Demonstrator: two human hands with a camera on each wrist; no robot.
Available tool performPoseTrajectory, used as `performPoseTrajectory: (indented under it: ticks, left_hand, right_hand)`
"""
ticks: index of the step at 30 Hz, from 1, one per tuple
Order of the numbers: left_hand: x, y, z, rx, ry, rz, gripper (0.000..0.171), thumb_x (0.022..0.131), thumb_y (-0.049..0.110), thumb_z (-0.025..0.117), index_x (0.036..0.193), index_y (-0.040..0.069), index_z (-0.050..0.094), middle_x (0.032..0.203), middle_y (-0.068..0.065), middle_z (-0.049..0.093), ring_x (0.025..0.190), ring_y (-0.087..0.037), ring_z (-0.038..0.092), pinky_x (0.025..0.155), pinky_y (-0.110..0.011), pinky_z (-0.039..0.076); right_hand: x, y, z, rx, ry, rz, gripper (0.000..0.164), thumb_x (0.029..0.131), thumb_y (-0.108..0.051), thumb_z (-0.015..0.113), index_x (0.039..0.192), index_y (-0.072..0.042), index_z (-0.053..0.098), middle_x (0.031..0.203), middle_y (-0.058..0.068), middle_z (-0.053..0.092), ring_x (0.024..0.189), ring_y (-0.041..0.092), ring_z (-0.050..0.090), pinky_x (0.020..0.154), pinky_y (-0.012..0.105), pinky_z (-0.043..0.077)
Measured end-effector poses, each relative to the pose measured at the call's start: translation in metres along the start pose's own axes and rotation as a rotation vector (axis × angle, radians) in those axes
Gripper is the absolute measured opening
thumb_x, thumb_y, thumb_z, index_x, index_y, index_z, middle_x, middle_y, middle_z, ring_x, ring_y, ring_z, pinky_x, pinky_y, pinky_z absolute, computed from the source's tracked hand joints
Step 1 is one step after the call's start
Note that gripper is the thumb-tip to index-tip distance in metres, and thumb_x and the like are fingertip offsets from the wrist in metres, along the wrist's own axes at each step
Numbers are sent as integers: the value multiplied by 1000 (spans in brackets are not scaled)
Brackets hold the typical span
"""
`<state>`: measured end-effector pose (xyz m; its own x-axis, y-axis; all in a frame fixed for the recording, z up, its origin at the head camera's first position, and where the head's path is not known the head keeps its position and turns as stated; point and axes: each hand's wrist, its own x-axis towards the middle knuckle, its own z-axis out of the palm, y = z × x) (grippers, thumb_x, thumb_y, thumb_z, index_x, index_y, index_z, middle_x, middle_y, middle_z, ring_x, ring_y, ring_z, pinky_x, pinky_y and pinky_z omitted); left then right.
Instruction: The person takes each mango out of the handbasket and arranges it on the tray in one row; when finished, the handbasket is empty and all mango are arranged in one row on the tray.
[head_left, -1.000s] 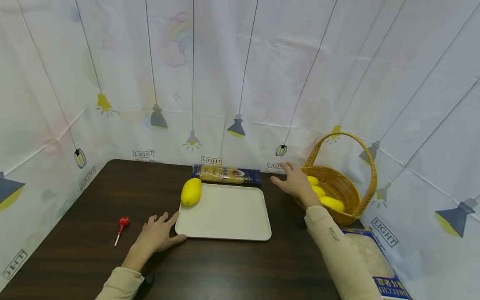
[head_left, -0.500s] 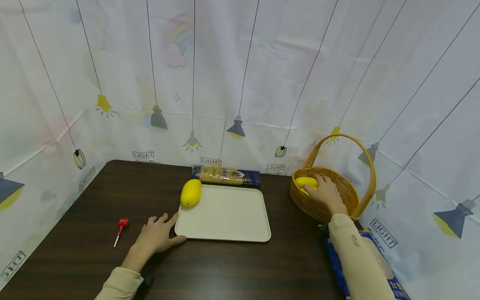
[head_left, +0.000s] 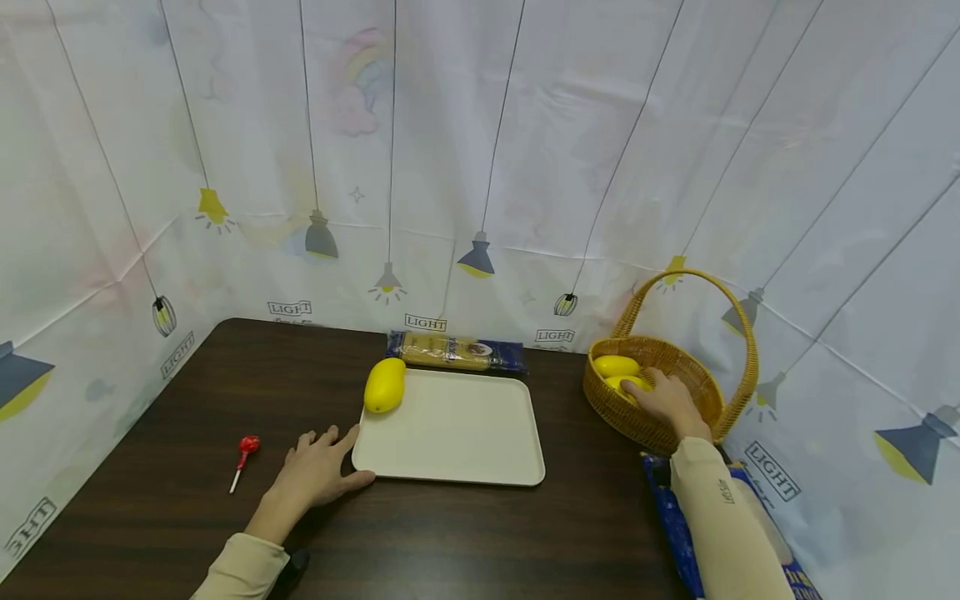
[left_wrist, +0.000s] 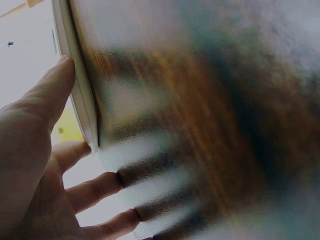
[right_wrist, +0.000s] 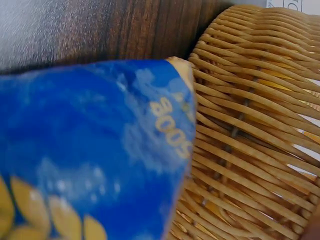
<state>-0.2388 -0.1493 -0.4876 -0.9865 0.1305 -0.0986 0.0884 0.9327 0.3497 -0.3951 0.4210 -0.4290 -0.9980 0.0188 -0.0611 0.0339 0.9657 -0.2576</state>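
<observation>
My left hand (head_left: 311,471) rests at the front left corner of a cream tray (head_left: 465,433), with thumb and index finger at its rim and the other fingers spread over the table. In the left wrist view, the thumb lies along the tray rim (left_wrist: 80,95). A yellow mango (head_left: 385,385) sits on the tray's back left corner. My right hand (head_left: 671,404) reaches down into a wicker basket (head_left: 618,417), fingers bent over the fruit. Two yellow mangoes (head_left: 615,366) show beside it. The hand covers the basket's near part, and I cannot tell whether it holds a mango.
A pasta packet (head_left: 457,352) lies behind the tray. A red lollipop (head_left: 246,450) lies left of my left hand. Under my right forearm is a blue pasta bag (right_wrist: 115,125), against the basket's side (right_wrist: 240,130). The arched basket handle (head_left: 693,273) rises behind the right hand.
My right hand has moved from beside the basket's left rim, rightward and down into the basket, over the mangoes. The left hand, tray and mango on it have stayed put.
</observation>
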Motion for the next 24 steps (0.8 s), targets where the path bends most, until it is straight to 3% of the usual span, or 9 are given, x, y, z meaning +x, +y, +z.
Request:
performPoseTrajectory:
  ticks: [8, 18, 24]
  left_hand:
    - [1, 0, 1, 1, -4, -2, 91, 87, 67, 63, 156, 14, 38, 155, -30, 40, 137, -63, 35, 104, -78, 33]
    - [1, -2, 2, 4, 15, 1, 89, 87, 66, 64, 156, 14, 39, 154, -30, 41, 135, -63, 37, 104, -78, 34]
    - [2, -2, 3, -1, 13, 3, 91, 87, 67, 64, 156, 15, 38, 154, -31, 42, 135, -63, 37, 105, -78, 33]
  right_hand:
    - [4, -1, 3, 36, -68, 64, 108, 91, -83, 31, 160, -1, 17, 160, 37, 21, 142, 62, 21, 103, 88, 15]
    - [11, 0, 3, 64, -195, 86, 116, 85, -89, 31, 162, -6, 6, 164, 32, 9, 145, 64, 10, 102, 90, 6]
    - [12, 2, 3, 57, -223, 77, 116, 86, -88, 34, 162, -4, 8, 163, 33, 11, 146, 63, 11, 100, 92, 4]
